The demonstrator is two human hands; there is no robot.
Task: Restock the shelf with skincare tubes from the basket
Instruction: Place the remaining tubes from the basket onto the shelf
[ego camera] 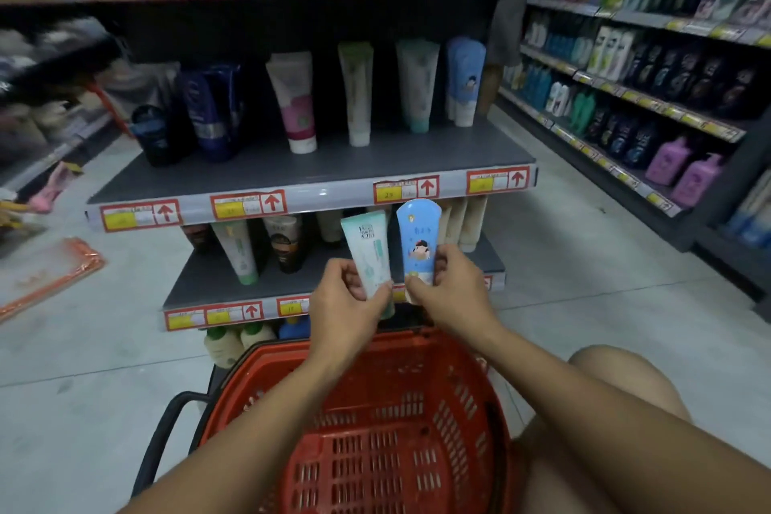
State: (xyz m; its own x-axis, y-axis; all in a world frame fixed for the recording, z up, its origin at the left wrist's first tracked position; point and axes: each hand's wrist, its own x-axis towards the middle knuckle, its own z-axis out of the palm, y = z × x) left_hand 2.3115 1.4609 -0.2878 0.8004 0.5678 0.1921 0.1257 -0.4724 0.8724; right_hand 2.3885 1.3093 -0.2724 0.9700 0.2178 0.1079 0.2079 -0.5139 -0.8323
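Fingers of left hand [346, 298] pinched green tube [369, 259]; right hand [450, 288] pinched blue tube [418, 244]. Both tubes upright, caps down, side by side above basket [492, 396], long axes pointing up at shelf [317, 167]. Matching blue tubes [465, 79] stood at shelf's right end, nearer right hand. Basket looked empty.

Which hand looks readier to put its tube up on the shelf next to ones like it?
Probably the right hand. Its blue tube matches the blue tubes at the shelf's right end, on its own side. The left hand holds a pale green tube.
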